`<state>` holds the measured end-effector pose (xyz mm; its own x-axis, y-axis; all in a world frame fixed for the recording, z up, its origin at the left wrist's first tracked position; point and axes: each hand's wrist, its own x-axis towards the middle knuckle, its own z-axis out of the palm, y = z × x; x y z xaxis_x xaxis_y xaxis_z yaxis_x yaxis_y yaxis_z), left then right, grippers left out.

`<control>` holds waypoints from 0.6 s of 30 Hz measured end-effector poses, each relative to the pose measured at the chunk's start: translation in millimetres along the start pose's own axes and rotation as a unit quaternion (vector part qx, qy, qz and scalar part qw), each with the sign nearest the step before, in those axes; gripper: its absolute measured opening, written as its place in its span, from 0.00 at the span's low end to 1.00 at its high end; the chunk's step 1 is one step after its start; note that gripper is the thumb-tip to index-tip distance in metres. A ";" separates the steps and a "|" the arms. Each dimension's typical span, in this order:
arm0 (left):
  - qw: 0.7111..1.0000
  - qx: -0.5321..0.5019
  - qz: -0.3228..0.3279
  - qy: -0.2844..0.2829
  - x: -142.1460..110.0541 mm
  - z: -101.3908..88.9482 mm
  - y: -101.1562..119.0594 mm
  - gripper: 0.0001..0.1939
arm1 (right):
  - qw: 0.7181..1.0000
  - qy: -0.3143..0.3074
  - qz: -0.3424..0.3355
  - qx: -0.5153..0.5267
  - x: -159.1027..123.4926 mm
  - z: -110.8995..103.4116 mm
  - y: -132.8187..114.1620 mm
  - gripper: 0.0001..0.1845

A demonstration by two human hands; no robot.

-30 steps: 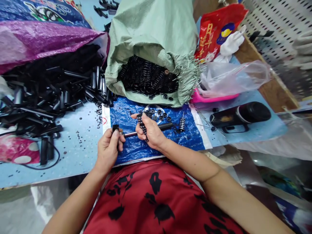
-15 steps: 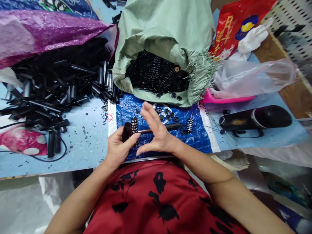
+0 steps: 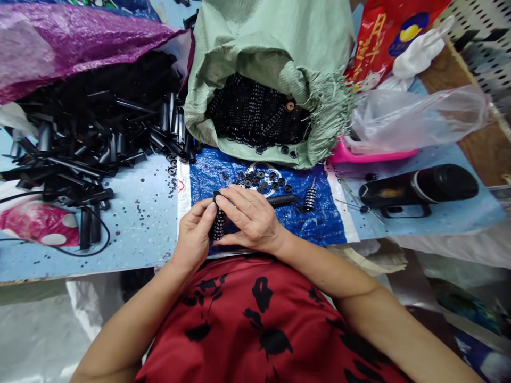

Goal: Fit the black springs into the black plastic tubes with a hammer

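Observation:
A stack of black rings with white characters (image 3: 218, 223) stands upright between my two hands. My left hand (image 3: 194, 230) is closed around its left side, thumb near the top. Fingers of my right hand (image 3: 255, 219) bend over the top of the stack, with the thumb low on its right side. The dark tube seen earlier in my left hand is mostly hidden now. Just beyond my right hand lies a black rod-like handle (image 3: 281, 200). Loose black rings (image 3: 263, 187) are scattered behind it. A second, shorter ring stack (image 3: 310, 199) on a thin pin rests to the right.
A pale green woven sack (image 3: 275, 26) full of black ring strings opens toward me. Black plastic pieces (image 3: 107, 133) spill from a purple bag (image 3: 80, 50) at left. At right are a black bottle (image 3: 419, 187), a pink tray (image 3: 375, 155) and clear plastic (image 3: 415, 119).
My right hand has moved left and down from a spread, raised pose and closed onto the ring stack. The stack now sits lower between my hands.

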<state>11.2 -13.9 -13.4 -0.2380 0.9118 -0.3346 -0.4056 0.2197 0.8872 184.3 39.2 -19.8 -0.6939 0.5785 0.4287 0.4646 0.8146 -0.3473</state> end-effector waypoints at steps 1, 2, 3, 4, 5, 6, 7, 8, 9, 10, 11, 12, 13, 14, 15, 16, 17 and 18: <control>1.000 -0.022 -0.021 -0.004 0.6 -0.2 1.6 0.23 | 1.000 0.006 -0.002 -0.011 -0.6 0.1 -1.9 0.47; 0.998 -0.036 -0.046 -0.012 0.9 -1.0 4.0 0.24 | 1.000 0.007 0.000 -0.018 -1.0 0.2 -3.6 0.47; 0.996 -0.044 -0.072 -0.022 0.9 -2.8 7.2 0.25 | 1.000 0.003 0.003 -0.017 -1.3 0.5 -4.9 0.48; 0.993 -0.048 -0.100 -0.033 0.8 -5.6 10.7 0.26 | 1.000 -0.007 0.005 -0.006 -1.4 0.9 -5.4 0.50; 0.990 -0.047 -0.125 -0.042 0.9 -9.7 14.3 0.26 | 1.000 -0.018 0.006 0.012 -1.6 1.5 -4.9 0.53; 0.988 -0.044 -0.139 -0.044 1.4 -15.1 17.7 0.27 | 0.999 -0.027 0.007 0.032 -2.1 2.1 -3.0 0.55; 0.989 -0.036 -0.137 -0.035 2.5 -21.7 20.5 0.27 | 0.998 -0.030 0.012 0.044 -3.0 2.8 0.1 0.56; 0.993 -0.022 -0.116 -0.015 4.4 -29.2 22.4 0.28 | 0.998 -0.033 0.023 0.044 -4.3 3.6 4.3 0.54; 0.997 -0.002 -0.077 0.014 7.1 -37.3 23.3 0.28 | 0.998 -0.038 0.038 0.029 -6.0 4.3 9.1 0.48; 0.998 0.025 -0.028 0.047 10.2 -45.3 23.3 0.28 | 0.997 -0.051 0.054 0.001 -8.0 5.1 14.0 0.38; 0.995 0.056 0.022 0.075 13.6 -52.8 22.4 0.27 | 0.995 -0.069 0.066 -0.031 -10.0 5.6 18.5 0.28; 0.989 0.092 0.068 0.096 16.9 -59.0 20.7 0.26 | 0.992 -0.088 0.070 -0.061 -11.9 5.9 22.1 0.21; 0.980 0.131 0.107 0.106 19.8 -63.8 18.7 0.25 | 0.989 -0.099 0.067 -0.084 -13.4 5.9 24.6 0.18; 0.969 0.177 0.139 0.105 22.3 -66.7 16.7 0.23 | 0.988 -0.098 0.060 -0.100 -14.4 5.5 25.9 0.17; 0.955 0.230 0.163 0.097 24.3 -67.9 14.9 0.21 | 0.989 -0.083 0.057 -0.109 -14.8 4.9 26.2 0.17; 0.936 0.292 0.180 0.083 26.1 -67.6 13.5 0.19 | 0.990 -0.060 0.059 -0.114 -14.6 4.0 25.6 0.17; 0.912 0.359 0.191 0.063 27.8 -66.3 12.8 0.17 | 0.991 -0.034 0.064 -0.115 -13.7 3.0 24.5 0.17; 0.884 0.425 0.192 0.038 29.7 -64.3 12.9 0.16 | 0.991 -0.015 0.070 -0.112 -12.4 1.9 23.2 0.17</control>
<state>-57.8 -6.3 -32.3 -0.2854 0.9570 0.0518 0.5195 0.1091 0.8475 202.6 50.8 -34.8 -0.6278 0.6884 0.3633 0.6659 0.7167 -0.2071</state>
